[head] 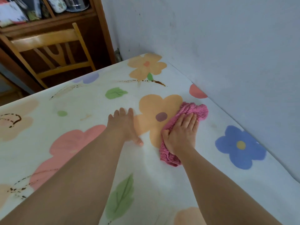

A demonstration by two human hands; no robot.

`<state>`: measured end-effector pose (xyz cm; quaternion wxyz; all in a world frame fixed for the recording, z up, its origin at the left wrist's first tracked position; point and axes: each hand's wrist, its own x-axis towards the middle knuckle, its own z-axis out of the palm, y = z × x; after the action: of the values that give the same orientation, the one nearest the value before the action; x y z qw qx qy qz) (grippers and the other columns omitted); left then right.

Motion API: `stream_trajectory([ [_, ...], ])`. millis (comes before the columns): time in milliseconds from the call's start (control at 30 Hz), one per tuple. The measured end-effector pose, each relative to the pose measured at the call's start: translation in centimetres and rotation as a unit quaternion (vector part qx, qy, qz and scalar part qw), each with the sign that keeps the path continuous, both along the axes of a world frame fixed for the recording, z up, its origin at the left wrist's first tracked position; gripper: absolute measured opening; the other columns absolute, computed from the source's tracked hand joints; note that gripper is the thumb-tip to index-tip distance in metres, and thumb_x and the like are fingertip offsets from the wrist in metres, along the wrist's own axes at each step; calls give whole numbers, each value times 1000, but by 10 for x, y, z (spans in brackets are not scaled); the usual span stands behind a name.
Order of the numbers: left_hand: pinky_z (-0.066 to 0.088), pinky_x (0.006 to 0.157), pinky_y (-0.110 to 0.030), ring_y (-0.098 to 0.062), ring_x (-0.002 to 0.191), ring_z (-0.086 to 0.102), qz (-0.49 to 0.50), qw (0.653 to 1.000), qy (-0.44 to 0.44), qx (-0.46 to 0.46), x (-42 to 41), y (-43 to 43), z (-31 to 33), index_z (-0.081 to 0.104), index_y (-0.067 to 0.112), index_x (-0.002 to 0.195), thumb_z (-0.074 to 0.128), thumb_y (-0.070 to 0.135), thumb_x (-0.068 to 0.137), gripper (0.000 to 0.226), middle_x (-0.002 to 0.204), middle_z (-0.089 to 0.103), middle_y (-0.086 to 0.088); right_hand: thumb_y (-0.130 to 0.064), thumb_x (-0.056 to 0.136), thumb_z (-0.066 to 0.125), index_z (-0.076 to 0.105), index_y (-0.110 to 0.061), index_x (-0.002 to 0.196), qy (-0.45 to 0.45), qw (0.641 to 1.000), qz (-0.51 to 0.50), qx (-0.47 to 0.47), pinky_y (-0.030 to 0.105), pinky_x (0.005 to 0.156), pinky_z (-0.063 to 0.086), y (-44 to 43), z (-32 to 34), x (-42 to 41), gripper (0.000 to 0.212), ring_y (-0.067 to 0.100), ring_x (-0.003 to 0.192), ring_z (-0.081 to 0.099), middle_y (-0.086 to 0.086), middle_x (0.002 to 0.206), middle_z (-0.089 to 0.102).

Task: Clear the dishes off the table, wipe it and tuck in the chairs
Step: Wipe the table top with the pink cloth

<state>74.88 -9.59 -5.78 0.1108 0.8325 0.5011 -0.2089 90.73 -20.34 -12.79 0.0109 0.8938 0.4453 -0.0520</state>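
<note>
The table (90, 101) wears a white cloth printed with large coloured flowers and fills most of the head view. A pink rag (197, 109) lies on it to the right of the middle, and my right hand (181, 133) presses flat on top of the rag. To its left, my left hand (124, 124) rests palm down on the cloth with fingers spread, holding nothing. Brown smears (155, 82) streak the cloth beyond my hands and at the near left. A wooden chair (48, 39) stands at the table's far side, upper left. No dishes show on the table.
A pale wall (227, 46) runs along the table's right edge and far corner. Behind the chair stands a dark wooden shelf unit (53, 15) holding jars and a metal pot.
</note>
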Motion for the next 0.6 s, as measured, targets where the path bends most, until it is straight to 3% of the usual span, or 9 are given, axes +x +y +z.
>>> stream_trajectory([
  [133,22,114,-44,-33,143,17,31,999,30,-7,1,26,2,3,11,152,83,67,44,145,155,15,-16,-54,79,13,4,6,148,-2,1000,-7,2,52,118,-3,27,-1,12,92,45,144,-4,34,154,1],
  [367,38,100,-36,-30,128,41,27,998,27,-40,8,49,1,27,6,141,88,63,38,133,140,33,-14,-56,85,19,-1,6,148,0,1000,7,-3,50,119,-3,79,1,40,91,43,144,-6,32,154,-2],
  [600,23,115,-38,-30,145,19,1,1000,10,-30,0,68,-5,2,14,154,83,70,36,154,160,7,-13,-55,89,17,0,5,149,-12,998,54,-18,49,119,0,128,4,58,87,40,146,-4,29,156,-2],
])
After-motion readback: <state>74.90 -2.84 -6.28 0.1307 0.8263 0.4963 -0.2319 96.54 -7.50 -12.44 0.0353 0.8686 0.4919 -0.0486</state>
